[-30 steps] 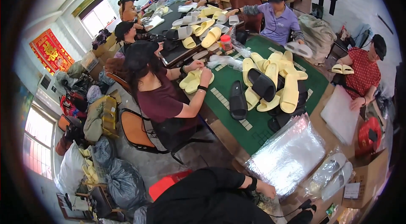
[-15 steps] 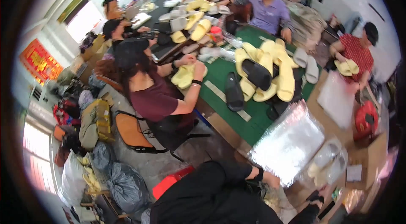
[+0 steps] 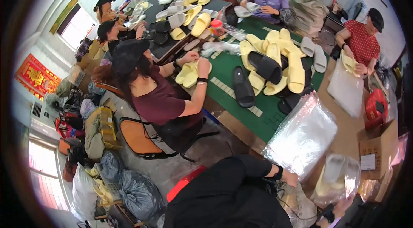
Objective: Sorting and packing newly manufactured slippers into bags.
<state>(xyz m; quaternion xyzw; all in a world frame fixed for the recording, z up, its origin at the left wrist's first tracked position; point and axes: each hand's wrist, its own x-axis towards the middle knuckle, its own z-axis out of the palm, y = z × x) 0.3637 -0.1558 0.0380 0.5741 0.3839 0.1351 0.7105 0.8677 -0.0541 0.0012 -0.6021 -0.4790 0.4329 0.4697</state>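
My left hand (image 3: 291, 179), with a dark band at the wrist, is beside the lower edge of a stack of clear plastic bags (image 3: 301, 135). Its fingers look closed together, but what they hold is not clear. Crumpled clear plastic (image 3: 297, 200) lies just below it. At the lower right, my right hand (image 3: 343, 206) grips the bottom edge of a clear bag of slide sandals (image 3: 337, 178). Grey and pale yellow slides show through the film.
Yellow and black slides (image 3: 269, 66) are heaped on the green table (image 3: 241, 120). A cardboard box (image 3: 375, 155) stands at the right. A co-worker in maroon (image 3: 159, 99) sits left of the table; another in red (image 3: 363, 43) stands at the right. Grey sacks (image 3: 140, 189) crowd the floor.
The bagged slides have shifted down toward me, with my right hand now at the bag's lower edge. My left hand has moved slightly right. The view has shifted a little.
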